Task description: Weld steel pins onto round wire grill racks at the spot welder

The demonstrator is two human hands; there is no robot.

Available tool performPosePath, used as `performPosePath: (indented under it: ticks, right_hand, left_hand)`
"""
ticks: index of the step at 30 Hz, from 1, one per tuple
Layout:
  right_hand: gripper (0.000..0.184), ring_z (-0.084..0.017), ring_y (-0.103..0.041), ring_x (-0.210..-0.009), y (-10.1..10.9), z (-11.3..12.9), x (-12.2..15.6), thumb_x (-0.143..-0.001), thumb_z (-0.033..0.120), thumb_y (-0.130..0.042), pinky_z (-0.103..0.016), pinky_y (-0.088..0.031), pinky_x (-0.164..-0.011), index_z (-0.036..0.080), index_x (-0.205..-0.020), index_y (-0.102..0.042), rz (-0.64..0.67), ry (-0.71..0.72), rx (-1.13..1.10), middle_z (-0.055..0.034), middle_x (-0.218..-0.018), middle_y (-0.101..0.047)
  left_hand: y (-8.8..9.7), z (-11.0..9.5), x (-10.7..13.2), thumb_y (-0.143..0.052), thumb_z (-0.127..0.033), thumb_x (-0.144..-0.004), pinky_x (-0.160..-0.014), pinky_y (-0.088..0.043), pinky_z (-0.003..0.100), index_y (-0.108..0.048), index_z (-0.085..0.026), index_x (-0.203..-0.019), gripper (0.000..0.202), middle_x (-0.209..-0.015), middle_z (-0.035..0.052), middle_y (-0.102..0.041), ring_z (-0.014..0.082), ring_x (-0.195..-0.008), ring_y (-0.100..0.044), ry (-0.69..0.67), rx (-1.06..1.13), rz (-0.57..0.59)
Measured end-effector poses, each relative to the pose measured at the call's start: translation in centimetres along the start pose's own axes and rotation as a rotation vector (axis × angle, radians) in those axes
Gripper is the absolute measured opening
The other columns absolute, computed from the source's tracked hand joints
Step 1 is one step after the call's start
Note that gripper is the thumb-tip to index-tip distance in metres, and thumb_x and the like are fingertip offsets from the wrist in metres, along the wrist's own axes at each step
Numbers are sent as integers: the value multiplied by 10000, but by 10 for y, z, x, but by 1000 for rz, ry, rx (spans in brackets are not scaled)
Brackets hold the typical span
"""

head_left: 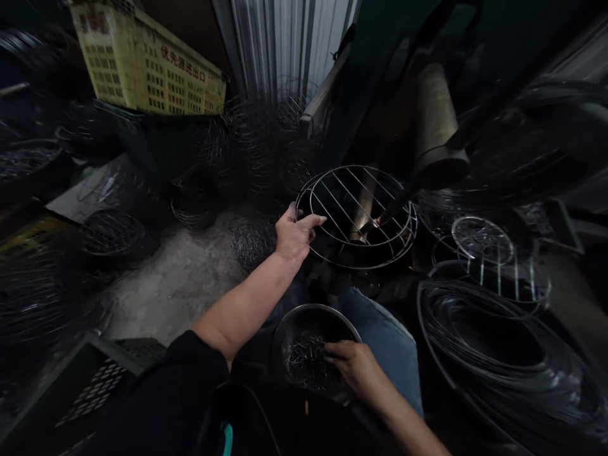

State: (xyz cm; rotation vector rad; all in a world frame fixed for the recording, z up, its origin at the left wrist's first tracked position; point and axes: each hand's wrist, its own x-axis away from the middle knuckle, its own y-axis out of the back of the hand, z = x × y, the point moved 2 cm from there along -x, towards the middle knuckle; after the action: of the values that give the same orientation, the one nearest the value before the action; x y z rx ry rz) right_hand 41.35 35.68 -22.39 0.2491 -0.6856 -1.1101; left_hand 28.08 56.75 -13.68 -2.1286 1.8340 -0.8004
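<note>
My left hand (295, 233) grips the left rim of a round wire rack (356, 215) that sits under a welding machine's cylindrical head (434, 126). A small glowing spot shows where the machine's tip meets the rack's wires. My right hand (357, 367) reaches into a metal bowl (289, 323) on my lap, fingers curled down among several small metal pieces (306, 364). What the fingers hold, if anything, is hidden.
Stacks of finished wire racks (256, 139) fill the floor at the back and left. Large coils of wire rings (498, 342) lie at the right, with another wire rack (482, 250) above them. A yellow plastic crate (147, 63) stands at upper left.
</note>
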Motion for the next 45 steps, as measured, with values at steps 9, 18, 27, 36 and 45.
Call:
performPosePath:
  ticks: [9, 18, 27, 36, 45]
  right_hand:
    - [257, -181, -699, -673, 108, 35, -32, -815, 434, -711, -307, -586, -659, 219, -920, -804, -1021, 165, -265, -50, -848, -761]
    - [363, -193, -675, -572, 111, 43, -69, -736, 469, -771, -312, -559, -554, 155, -917, -790, -1086, 84, -497, -54, -707, -735]
    - [265, -187, -679, -521, 112, 50, -72, -713, 373, -788, -286, -560, -505, 141, -843, -778, -1229, 85, -556, -34, -646, -714]
    - [258, -190, -699, -543, 109, 55, -80, -726, 369, -798, -283, -575, -529, 136, -827, -755, -1258, 123, -632, -20, -657, -700]
    - [256, -184, -686, -498, 120, 61, -89, -673, 341, -796, -261, -553, -476, 138, -824, -760, -1243, 99, -717, -17, -638, -700]
  left_hand:
    - [-7, 0, 2, -793, -137, -443, -461, -316, 188, -530, -183, -835, 474, -866, -44, -514, 31, -565, -502, -32, -28, -18]
    - [-4, -3, -5, -809, -108, -435, -455, -344, 178, -547, -179, -858, 502, -881, -38, -539, 40, -581, -519, -39, -18, -47]
    - [-8, -3, -6, -812, -75, -462, -474, -370, 192, -649, -192, -967, 544, -1050, -5, -545, 39, -608, -543, -34, 1, -58]
    - [-10, -5, -17, -824, -117, -446, -451, -341, 190, -608, -180, -856, 467, -927, -28, -521, 36, -588, -510, -16, -23, -12]
    - [-17, -9, -31, -829, -93, -412, -446, -327, 192, -637, -188, -920, 552, -906, -36, -513, 38, -588, -500, 15, -11, -43]
